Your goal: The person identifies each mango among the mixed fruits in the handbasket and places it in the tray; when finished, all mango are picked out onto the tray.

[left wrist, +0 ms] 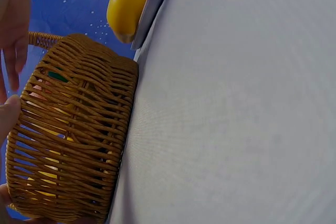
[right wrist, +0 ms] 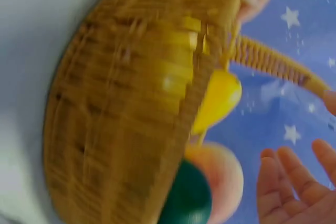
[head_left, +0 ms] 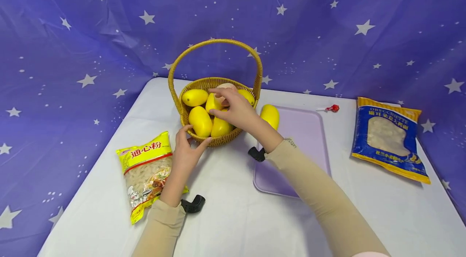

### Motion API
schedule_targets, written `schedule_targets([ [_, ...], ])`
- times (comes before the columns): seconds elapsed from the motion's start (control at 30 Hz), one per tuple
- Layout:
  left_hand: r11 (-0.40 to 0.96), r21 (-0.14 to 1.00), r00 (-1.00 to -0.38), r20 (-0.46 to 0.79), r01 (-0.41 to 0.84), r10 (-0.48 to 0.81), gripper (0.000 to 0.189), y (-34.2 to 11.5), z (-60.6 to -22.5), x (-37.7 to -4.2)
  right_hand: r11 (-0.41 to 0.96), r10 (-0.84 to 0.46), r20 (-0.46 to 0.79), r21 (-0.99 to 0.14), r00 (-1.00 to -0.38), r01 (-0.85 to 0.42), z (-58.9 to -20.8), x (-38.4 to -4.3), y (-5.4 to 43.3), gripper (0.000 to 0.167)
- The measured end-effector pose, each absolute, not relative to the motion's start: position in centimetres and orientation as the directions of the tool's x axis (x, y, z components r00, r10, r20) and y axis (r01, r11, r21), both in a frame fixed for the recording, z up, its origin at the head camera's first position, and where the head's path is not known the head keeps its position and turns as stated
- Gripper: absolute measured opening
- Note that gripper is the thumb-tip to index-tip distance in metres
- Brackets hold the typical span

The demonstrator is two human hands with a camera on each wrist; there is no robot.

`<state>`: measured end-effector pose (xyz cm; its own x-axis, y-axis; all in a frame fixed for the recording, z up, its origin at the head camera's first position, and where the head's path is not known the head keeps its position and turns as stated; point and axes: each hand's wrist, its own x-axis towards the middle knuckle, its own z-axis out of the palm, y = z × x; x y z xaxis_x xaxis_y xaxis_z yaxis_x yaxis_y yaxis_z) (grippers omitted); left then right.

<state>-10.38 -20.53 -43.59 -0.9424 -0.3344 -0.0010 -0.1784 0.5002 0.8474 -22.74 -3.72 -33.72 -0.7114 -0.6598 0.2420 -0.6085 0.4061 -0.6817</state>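
Note:
A wicker basket (head_left: 222, 140) with a tall arched handle (head_left: 218, 41) stands on the table. It holds several yellow mangoes (head_left: 200, 121). A pinkish peach (right wrist: 226, 182) and a dark green rounded thing (right wrist: 186, 198) show past its rim in the right wrist view. My left hand (head_left: 185, 152) grips the front-left rim, thumb at the front and fingers to the side. Above the fruit hovers my right hand (head_left: 238, 109), fingers spread and nothing between them; it partly hides the peach and mangoes below.
Right of the basket lies a lilac tray (head_left: 291, 172) with one mango (head_left: 270, 116) at its far left corner. A yellow pasta bag (head_left: 145, 172) lies left of my left hand. Far right are a red lollipop (head_left: 334, 108) and a blue pasta bag (head_left: 389, 140).

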Motion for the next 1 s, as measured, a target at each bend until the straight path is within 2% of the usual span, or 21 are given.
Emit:
schedule_targets([
  [0.2, 0.507, 0.847, -0.945, 0.019, -0.159, -0.327, 0.089, -20.6, -43.5, -10.4, 0.510, -0.710, 0.120, -0.592, -0.694, -0.624, -35.0, -22.2, -6.9, 0.061],
  [0.47, 0.501, 0.850, -0.946, 0.008, -0.164, -0.323, 0.089, -20.6, -43.6, -10.3, 0.675, -0.666, -0.055, -0.468, -0.744, -0.570, -36.6, -22.2, -9.2, 0.067],
  [1.0, 0.508, 0.848, -0.944, 0.027, -0.153, -0.329, 0.086, -20.6, -43.7, -10.4, 0.782, -0.592, -0.073, -0.293, -0.803, -0.550, -38.1, -22.0, -11.5, 0.062],
])
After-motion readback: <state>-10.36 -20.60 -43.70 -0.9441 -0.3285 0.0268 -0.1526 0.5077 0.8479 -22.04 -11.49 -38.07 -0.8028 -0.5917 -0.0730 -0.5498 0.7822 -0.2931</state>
